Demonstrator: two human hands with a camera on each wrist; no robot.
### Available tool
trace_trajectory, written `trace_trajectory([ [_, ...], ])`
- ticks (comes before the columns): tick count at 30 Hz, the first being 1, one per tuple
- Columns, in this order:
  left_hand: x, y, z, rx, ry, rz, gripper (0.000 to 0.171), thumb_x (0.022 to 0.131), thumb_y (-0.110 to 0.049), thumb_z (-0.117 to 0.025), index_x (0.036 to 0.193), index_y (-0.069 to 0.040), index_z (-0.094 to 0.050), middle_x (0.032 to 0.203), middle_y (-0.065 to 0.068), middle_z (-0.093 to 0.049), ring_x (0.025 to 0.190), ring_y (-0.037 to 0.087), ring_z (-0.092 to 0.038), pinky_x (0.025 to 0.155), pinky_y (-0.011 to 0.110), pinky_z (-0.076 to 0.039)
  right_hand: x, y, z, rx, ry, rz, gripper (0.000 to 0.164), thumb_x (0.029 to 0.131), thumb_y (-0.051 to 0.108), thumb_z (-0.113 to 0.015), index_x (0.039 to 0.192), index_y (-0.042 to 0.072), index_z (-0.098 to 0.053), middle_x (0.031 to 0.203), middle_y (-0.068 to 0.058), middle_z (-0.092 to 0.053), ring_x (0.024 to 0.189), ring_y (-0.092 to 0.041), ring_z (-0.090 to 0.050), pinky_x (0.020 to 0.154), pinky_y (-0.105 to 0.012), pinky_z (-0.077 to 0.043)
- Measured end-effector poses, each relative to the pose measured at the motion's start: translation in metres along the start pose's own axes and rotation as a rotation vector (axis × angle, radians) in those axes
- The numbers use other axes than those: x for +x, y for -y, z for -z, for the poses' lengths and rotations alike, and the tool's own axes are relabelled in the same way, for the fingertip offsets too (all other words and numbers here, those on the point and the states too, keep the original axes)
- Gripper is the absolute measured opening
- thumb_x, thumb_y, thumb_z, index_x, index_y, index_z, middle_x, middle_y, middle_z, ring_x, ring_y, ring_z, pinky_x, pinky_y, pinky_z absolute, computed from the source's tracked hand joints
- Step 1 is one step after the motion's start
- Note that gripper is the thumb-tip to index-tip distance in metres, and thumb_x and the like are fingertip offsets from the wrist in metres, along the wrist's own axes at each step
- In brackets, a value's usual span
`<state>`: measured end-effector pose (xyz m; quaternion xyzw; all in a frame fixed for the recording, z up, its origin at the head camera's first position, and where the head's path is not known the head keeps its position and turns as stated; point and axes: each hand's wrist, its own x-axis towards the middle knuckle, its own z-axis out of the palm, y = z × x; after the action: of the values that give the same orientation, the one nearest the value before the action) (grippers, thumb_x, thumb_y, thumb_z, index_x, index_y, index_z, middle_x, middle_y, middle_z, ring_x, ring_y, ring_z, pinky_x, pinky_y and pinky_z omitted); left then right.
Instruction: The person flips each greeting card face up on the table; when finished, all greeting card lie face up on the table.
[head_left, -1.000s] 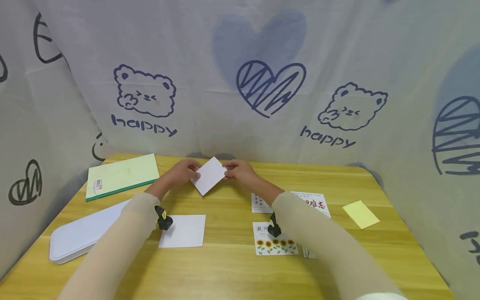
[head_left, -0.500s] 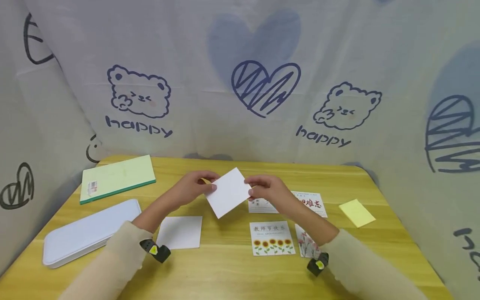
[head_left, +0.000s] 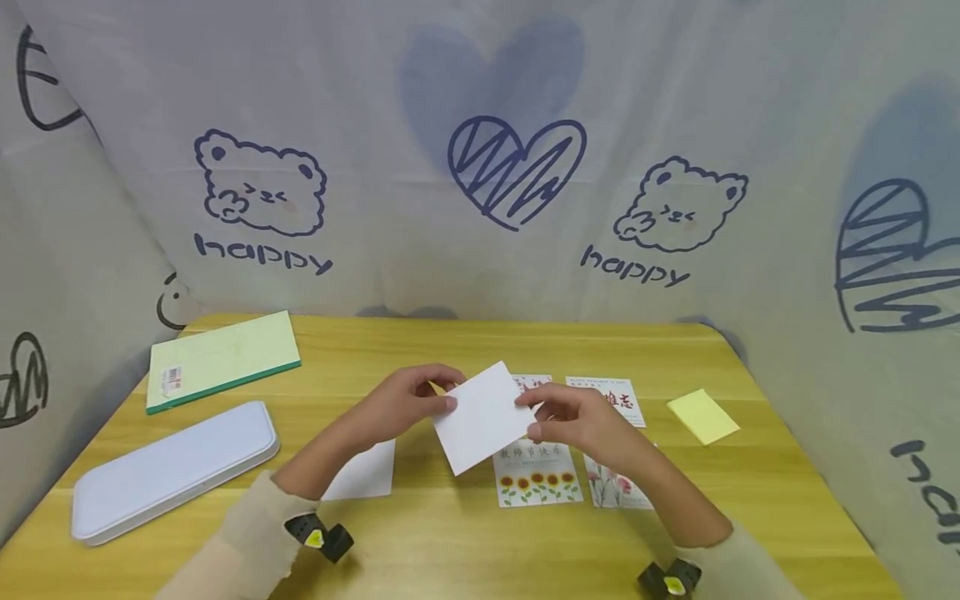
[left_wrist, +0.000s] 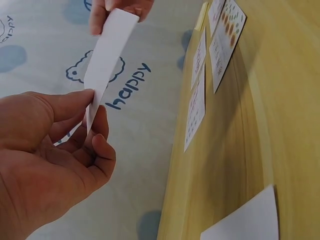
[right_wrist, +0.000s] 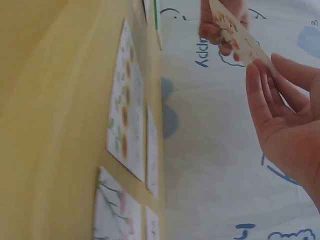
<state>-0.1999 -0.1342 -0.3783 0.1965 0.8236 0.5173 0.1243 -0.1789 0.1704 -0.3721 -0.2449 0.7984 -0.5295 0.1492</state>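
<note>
Both hands hold one card (head_left: 483, 421) above the table, its blank white side toward the head view. My left hand (head_left: 401, 404) pinches its left edge between thumb and fingers. At the right edge, my right hand (head_left: 581, 417) pinches it too. The right wrist view shows a print on the underside of the held card (right_wrist: 240, 37). Below lie a sunflower card (head_left: 538, 475), a pink-flower card (head_left: 618, 487) and two cards with red lettering, one of them (head_left: 611, 396) at the right. A blank white card (head_left: 367, 471) lies partly hidden under my left forearm.
A pale green notebook (head_left: 225, 354) lies at the back left. In front of it is a white case (head_left: 176, 471). Yellow sticky notes (head_left: 703, 417) lie on the right. A printed cloth (head_left: 390, 208) hangs behind the wooden table (head_left: 465, 550).
Both hands have brought the held card from the back of the table nearer and to the right. The grip on its two edges stays. The head view has shifted slightly.
</note>
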Motion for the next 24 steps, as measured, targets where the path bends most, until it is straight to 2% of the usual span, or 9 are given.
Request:
trace_trajectory([
  [3, 0.000, 0.003, 0.000, -0.011, 0.008, 0.015, 0.028, 0.097, -0.015, -0.067, 0.125, -0.016, -0.067, 0.117, 0.006, -0.063, 0.098, 0.023, -0.058, 0.089, 0.048, -0.051, 0.000, 0.004, 0.000, -0.065, 0.006, 0.020, 0.035, 0.092, 0.023, -0.074, 0.126, 0.018, -0.068, 0.112, -0.007, -0.066, 0.098, -0.026, -0.064, 0.081, -0.031, -0.058],
  [8, 0.000, 0.006, -0.001, -0.025, 0.050, 0.022, 0.034, 0.098, -0.016, -0.066, 0.132, -0.014, -0.063, 0.123, 0.009, -0.062, 0.098, 0.023, -0.060, 0.090, 0.045, -0.052, -0.001, 0.003, -0.003, -0.079, -0.032, 0.043, 0.029, 0.093, 0.025, -0.073, 0.121, 0.018, -0.070, 0.115, -0.005, -0.068, 0.100, -0.022, -0.066, 0.083, -0.030, -0.058],
  [11, -0.002, 0.005, 0.001, -0.032, 0.068, 0.010, 0.040, 0.098, -0.018, -0.066, 0.137, -0.015, -0.059, 0.135, 0.013, -0.059, 0.107, 0.024, -0.062, 0.092, 0.041, -0.053, -0.002, 0.003, -0.003, -0.060, -0.101, 0.037, 0.025, 0.094, 0.028, -0.072, 0.117, 0.018, -0.070, 0.111, -0.006, -0.069, 0.096, -0.022, -0.068, 0.082, -0.032, -0.058],
  [14, -0.003, 0.003, 0.003, -0.054, 0.076, -0.009, 0.040, 0.098, -0.019, -0.067, 0.137, -0.016, -0.059, 0.141, 0.015, -0.056, 0.116, 0.026, -0.062, 0.096, 0.039, -0.053, -0.002, 0.003, -0.002, -0.008, -0.207, 0.022, 0.024, 0.095, 0.030, -0.071, 0.114, 0.016, -0.071, 0.104, -0.008, -0.071, 0.090, -0.025, -0.068, 0.080, -0.033, -0.058],
  [18, -0.004, -0.001, 0.005, -0.115, 0.080, -0.014, 0.035, 0.099, -0.019, -0.066, 0.134, -0.016, -0.061, 0.137, 0.009, -0.059, 0.119, 0.024, -0.063, 0.100, 0.039, -0.053, 0.001, 0.005, 0.001, 0.079, -0.344, 0.004, 0.028, 0.097, 0.033, -0.068, 0.112, 0.009, -0.069, 0.098, -0.012, -0.070, 0.084, -0.031, -0.066, 0.075, -0.033, -0.058],
  [21, -0.005, -0.004, 0.004, -0.187, 0.082, 0.006, 0.032, 0.099, -0.019, -0.066, 0.131, -0.016, -0.062, 0.132, 0.006, -0.063, 0.116, 0.022, -0.065, 0.102, 0.044, -0.051, 0.002, 0.006, 0.003, 0.140, -0.413, -0.024, 0.033, 0.099, 0.035, -0.065, 0.113, 0.005, -0.066, 0.098, -0.012, -0.069, 0.078, -0.025, -0.065, 0.072, -0.032, -0.058],
  [24, -0.005, -0.006, 0.003, -0.244, 0.061, 0.017, 0.028, 0.099, -0.019, -0.066, 0.126, -0.012, -0.064, 0.128, 0.007, -0.065, 0.113, 0.023, -0.065, 0.104, 0.048, -0.049, 0.004, 0.006, 0.003, 0.189, -0.447, -0.054, 0.036, 0.100, 0.035, -0.064, 0.115, 0.003, -0.063, 0.097, -0.010, -0.070, 0.074, -0.018, -0.065, 0.070, -0.030, -0.057],
])
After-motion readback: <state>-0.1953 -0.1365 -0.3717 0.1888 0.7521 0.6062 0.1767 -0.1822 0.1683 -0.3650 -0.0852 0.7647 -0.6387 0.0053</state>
